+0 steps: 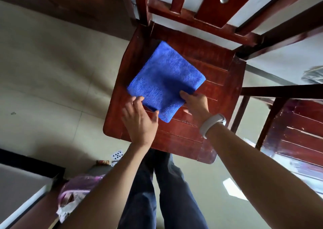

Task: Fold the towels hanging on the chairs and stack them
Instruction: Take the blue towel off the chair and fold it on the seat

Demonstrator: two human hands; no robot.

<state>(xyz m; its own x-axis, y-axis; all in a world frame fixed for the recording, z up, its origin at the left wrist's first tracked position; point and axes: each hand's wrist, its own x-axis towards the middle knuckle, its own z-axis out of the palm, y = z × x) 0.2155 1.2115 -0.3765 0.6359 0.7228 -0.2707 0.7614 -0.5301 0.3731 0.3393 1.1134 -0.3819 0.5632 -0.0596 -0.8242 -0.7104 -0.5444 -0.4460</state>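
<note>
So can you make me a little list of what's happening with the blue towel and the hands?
towel: blue towel, folded into a square
where: lying flat on the wooden chair seat
left hand: fingers relaxed, touching the towel's near corner
right hand: thumb on top of the towel's near edge, fingers hidden
wrist: white band on the right arm
floor: playing card near the feet

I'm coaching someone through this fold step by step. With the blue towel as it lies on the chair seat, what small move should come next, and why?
Probably let go and smooth it flat. The blue towel already lies as a folded square on the chair seat; the right hand pinches its near edge and the left hand touches the near corner with loose fingers. No other towel shows in view, so it seems to start the stack.
</note>
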